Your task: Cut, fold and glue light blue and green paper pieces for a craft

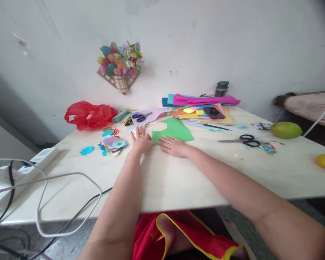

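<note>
A sheet of green paper (178, 129) with a piece cut out of its upper left edge lies on the table in front of me. My right hand (174, 146) rests flat on its lower edge, fingers stretched out. Beside the paper's left edge is my left hand (141, 141), its fingers spread and its thumb side close to the paper; I cannot tell whether it touches. A small white piece with orange on it shows partly behind the left fingers. Left of that hand lies a pile of paper flower shapes (112, 143), with a single blue paper flower (87, 150) farther left.
Black scissors (239, 140) lie at right, near a green mango (286, 129). Purple-handled scissors (141, 117), a red plastic bag (89, 115), coloured paper sheets (206, 100) and a phone (213, 113) lie toward the wall. A power strip (40, 160) with cables occupies the left edge.
</note>
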